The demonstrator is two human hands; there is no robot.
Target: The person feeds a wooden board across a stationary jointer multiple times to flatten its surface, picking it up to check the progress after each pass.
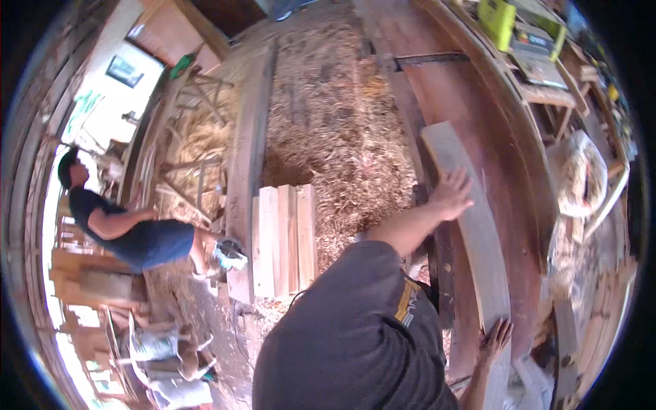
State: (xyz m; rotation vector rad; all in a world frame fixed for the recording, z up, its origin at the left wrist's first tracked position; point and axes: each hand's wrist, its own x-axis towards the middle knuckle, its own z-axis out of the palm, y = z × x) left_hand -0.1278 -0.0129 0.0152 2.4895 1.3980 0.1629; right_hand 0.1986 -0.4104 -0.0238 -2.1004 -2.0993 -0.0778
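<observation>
A long, pale grey wooden plank lies lengthwise on a reddish-brown wooden bench at the right. My left hand rests on the plank's upper part, fingers stretched out across its face. Lower down, near the picture's bottom edge, my right hand lies over the same plank with its fingers apart. Part of the plank's near end runs out of the picture beneath my right forearm. My dark-sleeved upper body covers the lower middle of the view.
Several light wooden pieces lean together beside a long beam. Wood shavings cover the floor ahead. A yellow-green machine stands at the far right, above a clear plastic bag. Another person is at the left.
</observation>
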